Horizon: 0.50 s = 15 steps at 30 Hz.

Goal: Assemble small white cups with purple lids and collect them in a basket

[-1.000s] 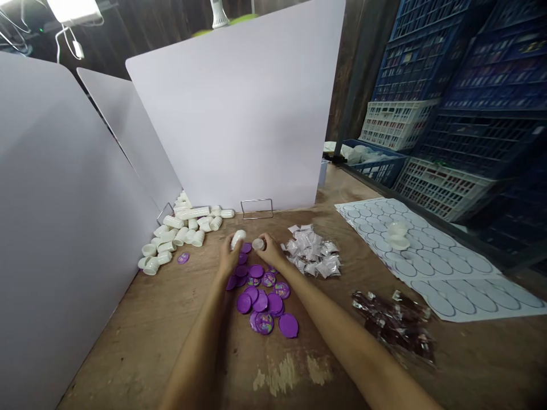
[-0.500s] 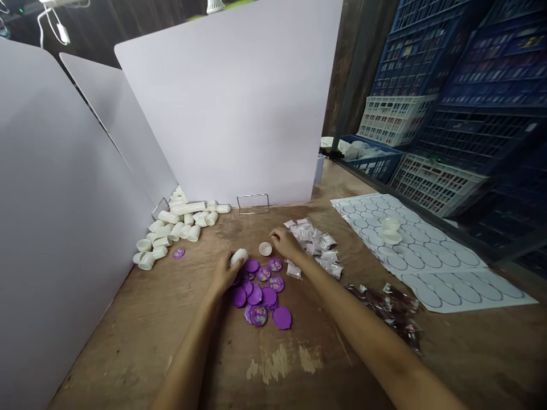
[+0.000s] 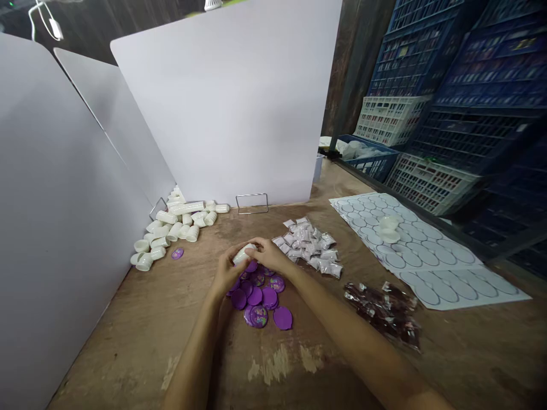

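Observation:
Both hands meet above the purple lids, around a short white plastic cup stack (image 3: 244, 254) tilted up to the right. My left hand (image 3: 226, 269) is closed round its lower left side. My right hand (image 3: 268, 253) has its fingers closed on the upper right end, and they partly cover it. How many cups are nested there I cannot tell. Right below lie loose round purple lids (image 3: 269, 297), some plain, some with a printed picture. Just right of my right hand is a heap of small clear sachets with white contents (image 3: 305, 242).
More white cups (image 3: 174, 230) are piled at the left panel, with a single purple lid (image 3: 177, 253) beside them. Dark red-brown sachets (image 3: 382, 310) lie at right, near printed sheets with ovals (image 3: 410, 239) bearing clear cups (image 3: 388, 229). White panels (image 3: 239, 108) and stacked crates (image 3: 465, 136) border the table.
My right hand has moved left from beside the sachets to the cup stack in my left hand. The single cup that stood between the hands no longer shows at its spot.

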Motion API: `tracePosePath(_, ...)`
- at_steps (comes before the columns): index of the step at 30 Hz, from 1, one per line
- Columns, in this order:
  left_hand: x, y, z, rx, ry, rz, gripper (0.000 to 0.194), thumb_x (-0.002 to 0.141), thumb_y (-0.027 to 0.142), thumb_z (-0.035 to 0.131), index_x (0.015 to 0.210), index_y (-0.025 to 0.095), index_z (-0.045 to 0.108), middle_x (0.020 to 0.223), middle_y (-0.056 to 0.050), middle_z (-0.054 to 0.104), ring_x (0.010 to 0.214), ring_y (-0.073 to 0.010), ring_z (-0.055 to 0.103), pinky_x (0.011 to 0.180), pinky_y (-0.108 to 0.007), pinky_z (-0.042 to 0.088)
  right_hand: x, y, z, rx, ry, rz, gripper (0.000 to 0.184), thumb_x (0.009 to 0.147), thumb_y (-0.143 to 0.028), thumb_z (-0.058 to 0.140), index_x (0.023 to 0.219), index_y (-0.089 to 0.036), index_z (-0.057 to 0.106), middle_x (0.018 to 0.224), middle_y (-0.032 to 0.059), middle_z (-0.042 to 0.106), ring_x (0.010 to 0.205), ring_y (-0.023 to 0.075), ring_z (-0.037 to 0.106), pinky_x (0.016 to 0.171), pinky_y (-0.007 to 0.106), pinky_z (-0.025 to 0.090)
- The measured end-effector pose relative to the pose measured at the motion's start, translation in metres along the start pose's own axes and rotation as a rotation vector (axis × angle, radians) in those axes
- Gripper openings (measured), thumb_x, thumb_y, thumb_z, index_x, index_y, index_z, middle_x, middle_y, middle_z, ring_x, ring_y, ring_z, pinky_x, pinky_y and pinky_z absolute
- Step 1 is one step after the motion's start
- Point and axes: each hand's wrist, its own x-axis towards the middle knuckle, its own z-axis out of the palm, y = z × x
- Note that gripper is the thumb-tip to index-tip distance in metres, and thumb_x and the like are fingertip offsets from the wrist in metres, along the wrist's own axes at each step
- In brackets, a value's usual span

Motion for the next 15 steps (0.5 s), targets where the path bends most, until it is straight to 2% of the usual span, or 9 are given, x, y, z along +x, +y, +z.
tracePosePath(2,0.007,0.000,-0.001,-0.155,0.124,-0.046,0.049,0.066,0.036,0.079,0.109,0.014,0.072,0.104,-0.009,0.075,0.090,-0.0219,0.067,0.081,-0.031,0.053,0.019,-0.004,0.002,0.075,-0.028,-0.010,0.021,0.082,-0.032,0.062,0.097,-0.018,0.068,0.086,0.0024,0.073,0.073,0.0161,0.065,0.065,0.027,0.053)
tracePosePath(3,0.011,-0.002,-0.003,-0.208,0.203,-0.076,0.049,0.065,0.039,0.079,0.107,0.014,0.072,0.098,-0.009,0.076,0.083,-0.0200,0.067,0.075,-0.030,0.053,0.027,-0.004,0.002,0.070,-0.013,-0.010,0.022,0.084,-0.031,0.060,0.099,-0.018,0.068,0.087,0.0026,0.073,0.074,0.0160,0.065,0.065,0.027,0.053)
tracePosePath(6,0.021,-0.010,-0.010,-0.279,0.361,-0.125,0.052,0.068,0.047,0.075,0.105,0.011,0.070,0.085,-0.008,0.074,0.067,-0.0150,0.063,0.061,-0.026,0.050,0.047,-0.001,-0.004,0.003,0.112,0.008,0.032,0.085,-0.024,0.055,0.116,-0.019,0.061,0.108,0.0054,0.070,0.091,0.0177,0.065,0.080,0.030,0.052)
tracePosePath(8,0.026,-0.016,-0.012,-0.322,0.388,-0.145,0.056,0.064,0.047,0.078,0.105,0.010,0.070,0.086,-0.008,0.073,0.067,-0.0141,0.063,0.061,-0.025,0.050,0.056,0.006,-0.011,-0.073,0.174,0.036,0.034,0.079,-0.018,0.061,0.112,-0.020,0.062,0.116,0.0073,0.068,0.106,0.0209,0.060,0.095,0.036,0.046)
tracePosePath(10,0.027,-0.021,-0.011,-0.360,0.388,-0.156,0.059,0.059,0.044,0.083,0.107,0.011,0.070,0.092,-0.009,0.074,0.072,-0.0146,0.065,0.065,-0.026,0.052,0.061,0.014,-0.017,-0.146,0.180,0.081,0.027,0.068,-0.013,0.071,0.094,-0.019,0.068,0.109,0.0085,0.069,0.114,0.0255,0.056,0.103,0.041,0.038)
tracePosePath(12,0.027,-0.024,-0.008,-0.388,0.393,-0.162,0.063,0.056,0.042,0.085,0.109,0.011,0.069,0.094,-0.010,0.073,0.075,-0.0154,0.065,0.067,-0.027,0.053,0.063,0.018,-0.018,-0.188,0.160,0.113,0.018,0.063,-0.013,0.076,0.077,-0.018,0.067,0.097,0.0090,0.071,0.115,0.0282,0.055,0.104,0.043,0.036)
tracePosePath(14,0.029,-0.024,-0.004,-0.408,0.399,-0.160,0.063,0.054,0.041,0.087,0.107,0.011,0.069,0.089,-0.009,0.073,0.073,-0.0155,0.065,0.065,-0.028,0.053,0.064,0.017,-0.013,-0.187,0.136,0.112,0.008,0.072,-0.021,0.073,0.074,-0.018,0.067,0.090,0.0086,0.071,0.109,0.0261,0.058,0.098,0.040,0.041)
tracePosePath(15,0.030,-0.023,-0.003,-0.418,0.396,-0.153,0.062,0.053,0.040,0.088,0.104,0.011,0.069,0.086,-0.008,0.073,0.072,-0.0152,0.064,0.064,-0.027,0.053,0.064,0.015,-0.008,-0.170,0.112,0.100,0.010,0.079,-0.027,0.068,0.077,-0.018,0.067,0.086,0.0078,0.071,0.101,0.0237,0.061,0.092,0.037,0.045)
